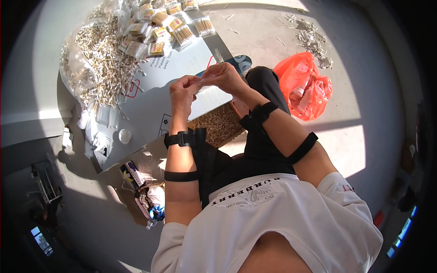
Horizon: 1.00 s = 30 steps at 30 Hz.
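Note:
My left hand [183,92] and my right hand [225,78] meet above the near edge of the white board-topped table [157,95]. Fingers of both are pinched on a small clear plastic bag [206,84]; whether anything is inside it cannot be made out. A big heap of loose cotton swabs [98,57] in clear plastic spreads over the table's left side. Several filled packs of cotton swabs [184,34] are piled at the far end. Below my hands, between my legs and the table, is a cardboard box [233,136] with loose swabs in it.
Flat clear bags [107,116] and a small white round dish [124,135] lie at the table's near left. On the floor stand a red plastic bag [296,75] at right and a litter of pale scraps [314,38] beyond. A bin of rubbish [148,200] sits lower left.

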Each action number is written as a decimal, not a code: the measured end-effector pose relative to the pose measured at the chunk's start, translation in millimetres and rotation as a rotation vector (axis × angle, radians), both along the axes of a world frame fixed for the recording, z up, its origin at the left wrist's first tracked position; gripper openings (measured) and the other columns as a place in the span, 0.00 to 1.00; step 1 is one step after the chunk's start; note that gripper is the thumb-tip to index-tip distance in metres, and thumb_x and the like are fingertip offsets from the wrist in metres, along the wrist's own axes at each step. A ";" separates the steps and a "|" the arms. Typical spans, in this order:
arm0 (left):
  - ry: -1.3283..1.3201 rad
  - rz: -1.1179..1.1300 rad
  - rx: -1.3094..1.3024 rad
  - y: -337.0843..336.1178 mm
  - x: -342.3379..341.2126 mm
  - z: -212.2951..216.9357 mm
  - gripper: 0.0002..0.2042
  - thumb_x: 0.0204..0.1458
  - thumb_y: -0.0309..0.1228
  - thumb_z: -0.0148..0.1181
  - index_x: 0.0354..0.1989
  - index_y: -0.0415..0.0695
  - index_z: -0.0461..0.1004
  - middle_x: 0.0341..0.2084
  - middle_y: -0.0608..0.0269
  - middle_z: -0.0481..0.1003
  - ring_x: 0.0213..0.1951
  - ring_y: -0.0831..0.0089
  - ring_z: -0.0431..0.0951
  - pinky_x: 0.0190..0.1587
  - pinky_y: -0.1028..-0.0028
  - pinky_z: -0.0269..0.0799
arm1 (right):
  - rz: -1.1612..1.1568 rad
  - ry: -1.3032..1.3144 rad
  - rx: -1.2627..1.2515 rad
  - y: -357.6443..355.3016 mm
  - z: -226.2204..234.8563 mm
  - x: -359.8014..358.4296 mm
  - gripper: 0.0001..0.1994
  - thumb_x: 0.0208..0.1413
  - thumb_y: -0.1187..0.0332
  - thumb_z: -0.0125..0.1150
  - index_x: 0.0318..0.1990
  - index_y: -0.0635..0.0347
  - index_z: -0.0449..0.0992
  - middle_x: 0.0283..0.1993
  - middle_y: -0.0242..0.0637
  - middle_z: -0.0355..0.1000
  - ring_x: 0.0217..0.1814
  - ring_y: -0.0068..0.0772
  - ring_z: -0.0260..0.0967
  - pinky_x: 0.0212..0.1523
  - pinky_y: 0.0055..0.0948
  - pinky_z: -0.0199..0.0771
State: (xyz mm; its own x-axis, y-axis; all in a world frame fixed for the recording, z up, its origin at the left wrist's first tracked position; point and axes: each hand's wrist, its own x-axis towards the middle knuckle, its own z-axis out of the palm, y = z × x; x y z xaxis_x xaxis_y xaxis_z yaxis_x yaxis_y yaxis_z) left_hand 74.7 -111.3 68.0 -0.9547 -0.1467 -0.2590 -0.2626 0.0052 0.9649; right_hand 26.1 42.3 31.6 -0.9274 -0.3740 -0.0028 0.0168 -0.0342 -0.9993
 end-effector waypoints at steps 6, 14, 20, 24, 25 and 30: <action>-0.063 0.031 0.048 -0.6 -4.4 0.0 0.03 0.45 0.20 0.58 0.26 0.39 0.78 0.16 0.70 0.70 0.15 0.86 0.62 0.17 0.86 0.56 | 0.019 -0.118 0.193 -0.7 20.7 0.3 0.05 0.43 0.72 0.70 0.24 0.63 0.79 0.20 0.28 0.72 0.24 0.15 0.65 0.25 0.17 0.62; 0.033 -0.031 0.082 4.1 -13.1 -6.4 0.04 0.43 0.17 0.55 0.26 0.33 0.77 0.20 0.60 0.75 0.20 0.77 0.74 0.22 0.80 0.72 | 0.010 -0.093 0.184 1.6 16.0 -6.0 0.05 0.40 0.72 0.67 0.24 0.64 0.79 0.19 0.31 0.72 0.21 0.17 0.66 0.23 0.20 0.66; 0.056 -0.031 0.161 -4.1 -10.2 -9.5 0.09 0.40 0.17 0.50 0.28 0.31 0.78 0.23 0.56 0.76 0.24 0.73 0.77 0.27 0.77 0.79 | 0.112 -0.137 0.129 10.0 24.0 -9.5 0.05 0.44 0.75 0.63 0.29 0.65 0.80 0.20 0.32 0.73 0.22 0.18 0.69 0.24 0.20 0.69; 0.168 -0.071 -0.033 -11.1 -3.2 -14.7 0.11 0.41 0.16 0.52 0.33 0.32 0.77 0.27 0.60 0.77 0.29 0.74 0.77 0.32 0.76 0.76 | 0.188 -0.094 0.147 15.9 23.2 -7.1 0.09 0.47 0.78 0.59 0.37 0.64 0.80 0.26 0.29 0.73 0.26 0.16 0.68 0.28 0.17 0.68; 0.221 -0.108 -0.217 -10.1 -1.2 -12.2 0.10 0.42 0.16 0.55 0.35 0.33 0.77 0.29 0.61 0.77 0.31 0.74 0.77 0.35 0.76 0.75 | 0.185 -0.094 0.148 17.0 20.3 -4.8 0.09 0.47 0.78 0.59 0.37 0.64 0.80 0.26 0.29 0.73 0.26 0.16 0.68 0.28 0.17 0.68; 0.492 -0.103 -0.576 0.9 3.6 -9.9 0.11 0.40 0.21 0.67 0.34 0.38 0.77 0.27 0.62 0.76 0.29 0.74 0.76 0.34 0.77 0.73 | 0.166 0.228 0.168 14.6 22.9 5.8 0.13 0.45 0.77 0.68 0.41 0.62 0.79 0.34 0.31 0.72 0.34 0.21 0.69 0.34 0.21 0.70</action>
State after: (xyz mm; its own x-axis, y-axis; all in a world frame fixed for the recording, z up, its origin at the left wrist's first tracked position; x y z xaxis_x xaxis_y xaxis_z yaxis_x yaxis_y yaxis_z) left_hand 78.2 -110.4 58.1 -0.9564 -0.0343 0.2900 0.2256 0.5438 0.8083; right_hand 31.9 56.9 54.5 -0.8379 -0.5317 0.1235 -0.2165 0.1161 -0.9694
